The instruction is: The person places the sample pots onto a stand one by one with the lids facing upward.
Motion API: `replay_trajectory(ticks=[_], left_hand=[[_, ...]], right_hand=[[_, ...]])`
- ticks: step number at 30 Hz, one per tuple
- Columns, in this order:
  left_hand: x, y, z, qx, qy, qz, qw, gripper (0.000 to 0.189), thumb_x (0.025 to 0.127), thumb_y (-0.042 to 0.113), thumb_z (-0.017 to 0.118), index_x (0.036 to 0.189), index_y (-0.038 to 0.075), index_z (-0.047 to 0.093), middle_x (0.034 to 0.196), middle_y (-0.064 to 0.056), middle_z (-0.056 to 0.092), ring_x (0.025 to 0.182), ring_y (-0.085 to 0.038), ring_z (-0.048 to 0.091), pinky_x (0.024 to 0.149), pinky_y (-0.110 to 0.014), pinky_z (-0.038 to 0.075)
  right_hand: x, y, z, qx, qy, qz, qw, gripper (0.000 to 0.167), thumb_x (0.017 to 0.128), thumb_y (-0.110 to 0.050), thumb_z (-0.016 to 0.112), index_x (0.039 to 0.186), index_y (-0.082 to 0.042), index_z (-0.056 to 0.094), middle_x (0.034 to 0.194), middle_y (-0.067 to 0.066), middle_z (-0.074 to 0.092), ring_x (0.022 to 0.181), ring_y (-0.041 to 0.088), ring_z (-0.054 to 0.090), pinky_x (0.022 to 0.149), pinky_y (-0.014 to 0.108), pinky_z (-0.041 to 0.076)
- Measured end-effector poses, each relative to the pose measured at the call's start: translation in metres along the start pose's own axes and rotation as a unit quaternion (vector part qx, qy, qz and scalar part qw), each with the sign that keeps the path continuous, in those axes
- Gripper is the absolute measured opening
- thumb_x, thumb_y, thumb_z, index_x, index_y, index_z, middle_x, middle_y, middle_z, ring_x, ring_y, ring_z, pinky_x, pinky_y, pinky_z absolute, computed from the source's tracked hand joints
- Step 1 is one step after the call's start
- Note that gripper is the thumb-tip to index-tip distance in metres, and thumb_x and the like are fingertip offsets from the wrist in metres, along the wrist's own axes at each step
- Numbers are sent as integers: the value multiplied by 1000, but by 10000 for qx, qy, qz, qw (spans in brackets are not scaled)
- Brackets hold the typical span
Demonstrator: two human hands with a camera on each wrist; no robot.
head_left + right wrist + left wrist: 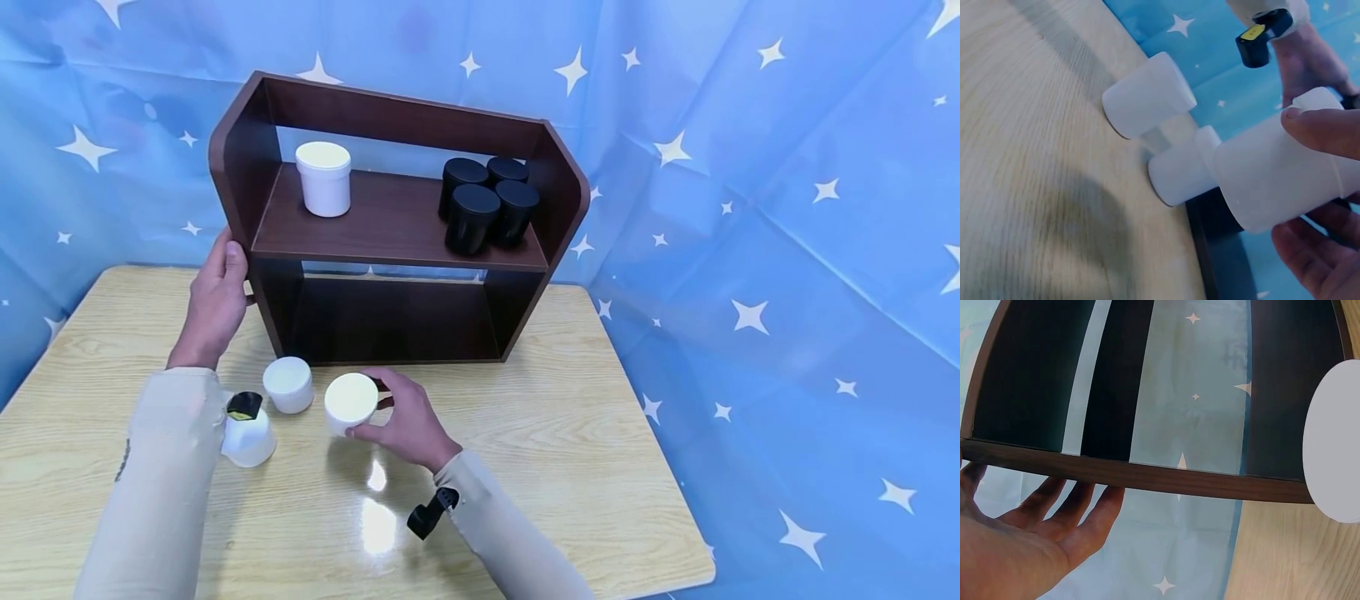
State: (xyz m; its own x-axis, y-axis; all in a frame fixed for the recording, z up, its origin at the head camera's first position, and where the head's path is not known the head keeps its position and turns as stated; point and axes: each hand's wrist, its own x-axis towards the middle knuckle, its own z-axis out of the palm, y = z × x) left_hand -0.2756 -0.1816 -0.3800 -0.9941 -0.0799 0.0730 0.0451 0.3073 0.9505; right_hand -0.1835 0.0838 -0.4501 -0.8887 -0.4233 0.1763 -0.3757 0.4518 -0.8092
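Observation:
A dark brown two-tier shelf (397, 262) stands at the back of the table. Against the outer face of its left side panel, my left hand (213, 300) rests with extended fingers; the left wrist view has their tips (1110, 497) partly hidden behind the panel's edge. My right hand (412, 421) grips a white lidded jar (351, 402) between thumb and fingers, held above the table in front of the shelf. Left of it, two similar white jars, a farther jar (288, 385) and a nearer jar (251, 440), stand on the tabletop.
On the upper tier, one white jar (325, 179) stands at the left and several black jars (472, 218) cluster at the right. The wooden table (570, 467) has a blue star-patterned curtain (787, 250) behind and to its right. Each wrist carries a black device (431, 514).

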Motion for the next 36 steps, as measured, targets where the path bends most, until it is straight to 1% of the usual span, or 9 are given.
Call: replay_trajectory(ticks=[4,7,9,14,24,30,34,36], left_hand=[[0,0,0,-16,-12,17,10000,50,103,61,14,153,58,8,170,0,18,154,-38,24,114,-71,33],[0,1,0,0,-9,24,10000,50,103,61,14,153,59,8,170,1,18,155,-37,23,114,-71,32],[-1,1,-1,28,-1,14,10000,50,103,62,14,153,59,8,170,1,18,154,-38,24,114,-71,33],[-1,1,-1,12,-1,-9,10000,50,103,62,14,153,59,8,171,1,17,154,-38,23,114,-71,33],[1,1,-1,-44,-12,-21,10000,51,104,60,14,154,57,8,170,-2,18,154,-37,23,115,-70,33],[2,1,0,-59,-27,-11,10000,51,104,59,14,155,56,7,171,-3,17,154,-38,23,115,-71,32],[2,1,-1,-50,-7,-20,10000,51,104,60,14,155,56,7,171,-3,16,155,-38,22,115,-71,32],[2,1,-1,-39,-5,-42,10000,51,104,60,14,155,56,7,171,-3,16,155,-38,22,115,-71,32]], right_hand=[[0,-2,-3,-31,33,19,10000,69,75,-11,89,135,-9,55,128,8,66,114,18,64,89,28,61],[1,-4,-5,-38,55,21,10000,69,75,-11,89,135,-10,55,128,8,66,115,20,64,89,31,61],[2,-4,-7,-51,66,18,10000,69,75,-11,89,135,-10,55,127,8,66,115,20,64,89,28,61],[3,-5,-10,-120,107,52,9999,69,75,-12,89,135,-11,54,128,7,66,115,19,64,87,17,57],[8,-6,-18,-264,147,73,9995,70,76,-16,89,136,-14,54,131,3,64,118,17,62,88,19,58],[10,-6,-21,-289,190,125,9993,70,75,-17,90,136,-15,54,131,2,64,117,16,62,87,17,57],[10,-8,-23,-226,196,162,9994,70,76,-16,89,136,-16,54,131,3,63,117,17,61,89,23,59],[11,-8,-23,-170,193,155,9995,69,76,-16,89,136,-15,54,131,3,63,117,18,61,90,28,60]])
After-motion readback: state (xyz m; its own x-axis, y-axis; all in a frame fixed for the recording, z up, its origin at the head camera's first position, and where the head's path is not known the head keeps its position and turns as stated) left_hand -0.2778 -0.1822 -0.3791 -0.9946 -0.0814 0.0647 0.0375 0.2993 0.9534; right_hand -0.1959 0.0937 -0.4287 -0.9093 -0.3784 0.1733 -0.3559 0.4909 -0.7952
